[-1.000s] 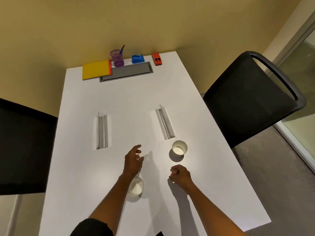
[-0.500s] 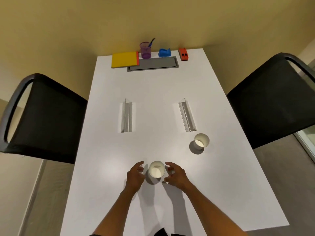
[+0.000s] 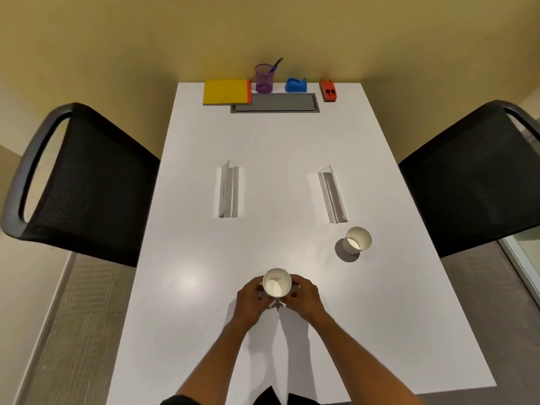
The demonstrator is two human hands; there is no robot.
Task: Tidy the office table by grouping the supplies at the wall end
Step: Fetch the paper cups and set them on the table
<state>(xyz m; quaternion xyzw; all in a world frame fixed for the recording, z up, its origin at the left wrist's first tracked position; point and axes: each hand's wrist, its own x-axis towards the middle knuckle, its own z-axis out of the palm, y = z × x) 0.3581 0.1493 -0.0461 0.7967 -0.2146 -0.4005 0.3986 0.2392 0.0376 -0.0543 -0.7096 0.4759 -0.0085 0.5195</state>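
Centrally, both hands round cup [image 3: 276, 286].

Both forearms extend forward over the bench and converge, the left hand [image 3: 248, 302] and right hand [image 3: 304, 299] facing each other with fingers curled inward, each in a grip on opposite sides of one paper cup [image 3: 276, 283].

The smooth white bench [image 3: 292, 141] has a faint sheen, the two black chairs [image 3: 96, 182] have matt mesh backs, and the purple pen cup [image 3: 264, 78] looks like translucent plastic.
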